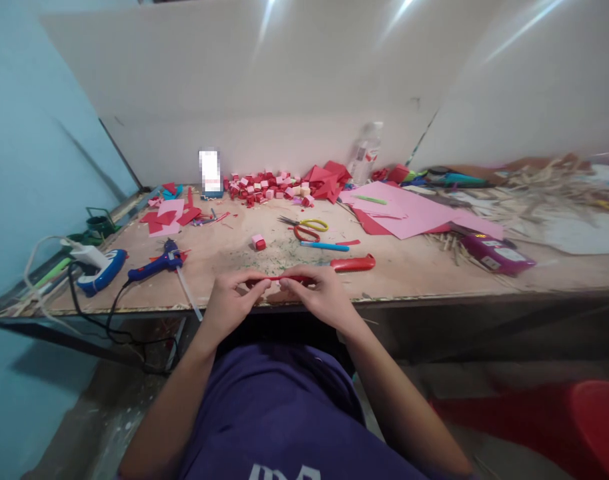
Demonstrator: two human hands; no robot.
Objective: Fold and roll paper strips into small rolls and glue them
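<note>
Between my two hands, over the front edge of the table, a narrow red paper strip (274, 278) is stretched sideways. My left hand (235, 297) pinches its left part with thumb and fingers, and my right hand (316, 291) pinches the right part; the fingers hide much of it. Just beyond them lies a small pink and red paper cube (259, 242). A red-handled cutter (353, 263) rests right beside my right hand. Farther back are a blue pen (325, 246) and scissors (308, 229) with yellow and red handles.
A blue glue gun (157, 264) and a power strip (102, 272) with cords lie at left. Many paper cubes (269, 187) are heaped at the back near a phone (211, 172) and a plastic bottle (367, 153). Pink sheets (409, 208) and a purple packet (495, 253) lie at right.
</note>
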